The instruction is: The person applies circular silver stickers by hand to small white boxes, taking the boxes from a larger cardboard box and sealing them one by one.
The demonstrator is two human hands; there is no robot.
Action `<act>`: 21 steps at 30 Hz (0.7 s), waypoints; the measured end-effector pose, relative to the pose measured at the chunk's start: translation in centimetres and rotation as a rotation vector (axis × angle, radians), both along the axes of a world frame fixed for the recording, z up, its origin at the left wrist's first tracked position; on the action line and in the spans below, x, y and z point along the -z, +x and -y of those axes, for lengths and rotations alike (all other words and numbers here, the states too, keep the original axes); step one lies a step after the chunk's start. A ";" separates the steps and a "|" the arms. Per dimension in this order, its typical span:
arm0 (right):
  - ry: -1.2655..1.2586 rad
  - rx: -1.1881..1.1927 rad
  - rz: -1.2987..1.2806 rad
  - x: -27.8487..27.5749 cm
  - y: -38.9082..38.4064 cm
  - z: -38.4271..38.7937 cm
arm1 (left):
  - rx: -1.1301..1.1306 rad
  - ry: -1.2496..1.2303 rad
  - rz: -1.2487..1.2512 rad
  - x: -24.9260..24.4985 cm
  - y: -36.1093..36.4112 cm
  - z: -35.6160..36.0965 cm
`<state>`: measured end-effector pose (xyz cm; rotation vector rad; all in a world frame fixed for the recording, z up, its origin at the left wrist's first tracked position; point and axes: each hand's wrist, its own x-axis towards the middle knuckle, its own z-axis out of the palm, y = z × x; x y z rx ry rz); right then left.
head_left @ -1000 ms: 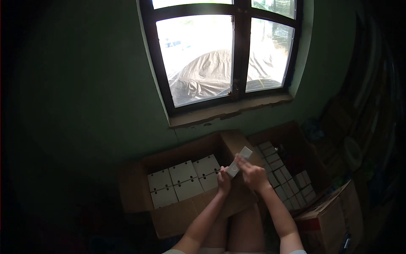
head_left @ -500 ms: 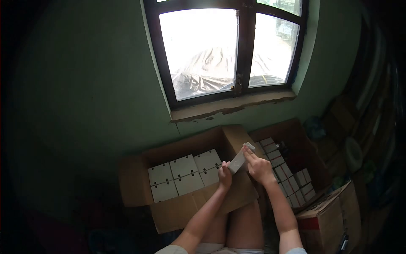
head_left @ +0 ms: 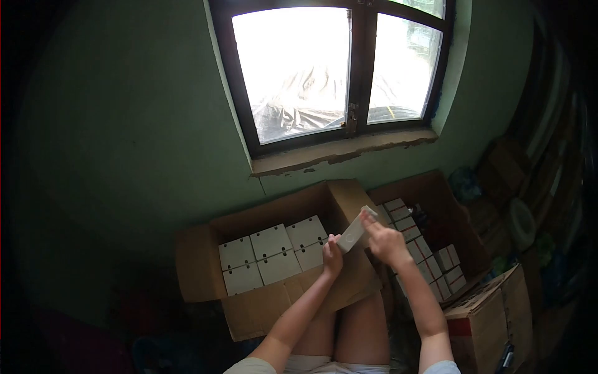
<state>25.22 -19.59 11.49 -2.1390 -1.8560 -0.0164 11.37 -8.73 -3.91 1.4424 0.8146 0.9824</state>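
A slim white box [head_left: 352,238] with a faint round mark on its face is tilted above the flap of an open cardboard carton [head_left: 261,309]. My left hand [head_left: 333,257] is closed around its lower end. At the upper end, the fingers of my right hand [head_left: 387,243] press together on the end flap, slightly blurred. Inside the carton under my left hand, several larger white boxes [head_left: 279,268] with small dark spots stand in two rows.
To the right, a second open carton [head_left: 430,187] holds several white boxes with red lines [head_left: 430,269]. A closed cardboard box [head_left: 498,318] stands at lower right. Behind the cartons are a green wall [head_left: 143,143] and a window [head_left: 293,75]. Clutter fills the dim right side.
My right hand has shifted slightly right, its fingers more bent at the box's upper end. My left hand and the slim box stay nearly in place.
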 end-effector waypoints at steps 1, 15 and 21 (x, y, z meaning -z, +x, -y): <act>-0.020 -0.037 -0.005 0.0 -1.5 0.2 | -0.002 -0.001 0.002 -0.9 0.3 0.5; 0.065 -0.143 0.008 1.1 -2.7 0.1 | -0.093 -0.068 0.138 1.8 1.0 -0.2; 0.081 -0.150 0.000 0.9 -1.5 -0.2 | -0.089 -0.044 0.104 0.6 0.8 -0.1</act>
